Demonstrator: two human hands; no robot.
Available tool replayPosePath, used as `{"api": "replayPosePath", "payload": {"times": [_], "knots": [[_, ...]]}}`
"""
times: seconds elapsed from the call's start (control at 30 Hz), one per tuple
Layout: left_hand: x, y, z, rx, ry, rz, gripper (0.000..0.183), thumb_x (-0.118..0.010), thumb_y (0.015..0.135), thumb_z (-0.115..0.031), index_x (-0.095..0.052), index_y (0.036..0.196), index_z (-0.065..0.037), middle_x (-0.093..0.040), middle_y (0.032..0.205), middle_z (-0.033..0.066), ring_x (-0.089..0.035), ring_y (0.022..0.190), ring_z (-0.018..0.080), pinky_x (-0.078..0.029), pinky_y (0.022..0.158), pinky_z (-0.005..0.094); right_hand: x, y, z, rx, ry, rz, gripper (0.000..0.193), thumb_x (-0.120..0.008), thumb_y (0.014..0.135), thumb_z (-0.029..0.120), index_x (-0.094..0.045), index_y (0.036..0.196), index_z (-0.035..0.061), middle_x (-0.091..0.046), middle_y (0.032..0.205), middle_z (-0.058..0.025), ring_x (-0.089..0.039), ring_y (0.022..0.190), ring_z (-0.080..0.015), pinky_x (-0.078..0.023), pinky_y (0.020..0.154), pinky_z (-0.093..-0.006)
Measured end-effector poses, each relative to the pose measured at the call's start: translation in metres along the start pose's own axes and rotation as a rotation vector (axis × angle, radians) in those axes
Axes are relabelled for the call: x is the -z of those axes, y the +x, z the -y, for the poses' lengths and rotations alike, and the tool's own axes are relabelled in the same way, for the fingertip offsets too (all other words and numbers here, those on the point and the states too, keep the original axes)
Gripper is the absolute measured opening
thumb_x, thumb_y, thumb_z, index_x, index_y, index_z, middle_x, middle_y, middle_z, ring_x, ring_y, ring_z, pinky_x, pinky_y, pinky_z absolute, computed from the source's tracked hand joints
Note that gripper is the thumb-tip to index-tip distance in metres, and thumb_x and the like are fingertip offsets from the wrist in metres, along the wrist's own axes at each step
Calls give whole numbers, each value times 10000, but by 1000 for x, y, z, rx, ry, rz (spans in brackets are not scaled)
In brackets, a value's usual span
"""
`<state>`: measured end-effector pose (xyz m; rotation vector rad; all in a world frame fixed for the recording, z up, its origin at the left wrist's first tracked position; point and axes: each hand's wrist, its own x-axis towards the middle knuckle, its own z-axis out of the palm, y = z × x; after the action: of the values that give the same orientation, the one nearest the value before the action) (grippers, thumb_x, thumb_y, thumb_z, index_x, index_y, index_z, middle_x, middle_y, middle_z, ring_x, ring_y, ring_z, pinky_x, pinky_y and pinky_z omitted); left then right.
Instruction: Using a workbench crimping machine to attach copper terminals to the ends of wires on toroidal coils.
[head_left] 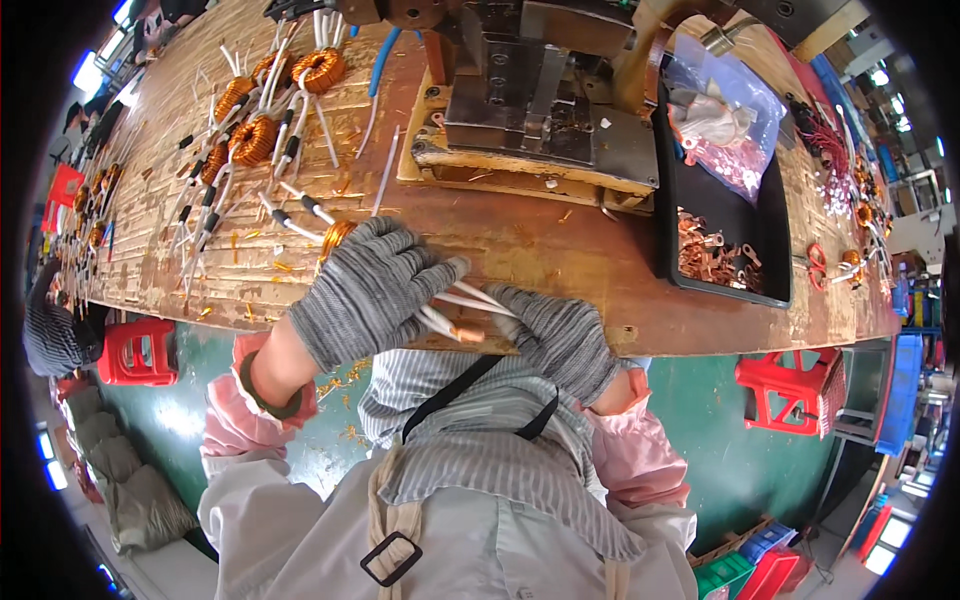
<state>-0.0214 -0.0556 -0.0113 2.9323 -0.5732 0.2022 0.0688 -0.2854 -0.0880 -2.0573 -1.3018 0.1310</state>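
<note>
My left hand (365, 290), in a grey striped knit glove, is closed over a copper-wound ring coil (338, 236) at the table's front edge. White-sleeved leads (470, 300) come out from under its fingers towards the right, and one ends in a bare copper tip. Gloved the same way, my right hand (565, 345) pinches the end of one of those leads. Its fingertips are partly hidden. Beyond both hands stands a metal press (530, 110) on a yellowish base.
Several copper ring coils (252, 140) with white leads lie at the left of the worn wooden table (520, 240). To the right, a black tray (730, 285) holds copper lugs (712, 250) and a plastic bag (725, 115). Red-handled scissors (817, 266) lie beyond it. Red stools (140, 350) flank me.
</note>
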Motion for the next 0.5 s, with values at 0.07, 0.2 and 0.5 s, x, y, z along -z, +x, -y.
{"api": "replayPosePath", "payload": {"times": [0.07, 0.2, 0.5], "knots": [[-6, 5, 5, 4, 112, 225, 476, -686, 664, -330, -627, 1065, -81, -631, 930, 90, -594, 901, 268, -442, 839, 399, 5, 2, 2, -4, -102, 37, 322, -536, 912, 331, -611, 1134, 109, -648, 761, -116, -633, 654, -298, -494, 581, -416], [-11, 7, 13, -35, 90, 143, 409, -689, 670, -337, -659, 1001, -98, -602, 772, 55, -594, 774, 252, -455, 732, 390, 28, 12, 14, -212, -181, 346, 307, -547, 901, 331, -627, 1085, 99, -664, 816, -153, -644, 692, -328, -504, 601, -421], [-4, 8, 9, 17, 67, 103, 400, -690, 714, -345, -665, 1010, -77, -602, 767, 95, -597, 730, 279, -472, 667, 409, 40, -5, 4, -202, -243, 275, 334, -521, 920, 367, -582, 794, 63, -603, 649, -137, -615, 600, -327, -476, 533, -434]]}}
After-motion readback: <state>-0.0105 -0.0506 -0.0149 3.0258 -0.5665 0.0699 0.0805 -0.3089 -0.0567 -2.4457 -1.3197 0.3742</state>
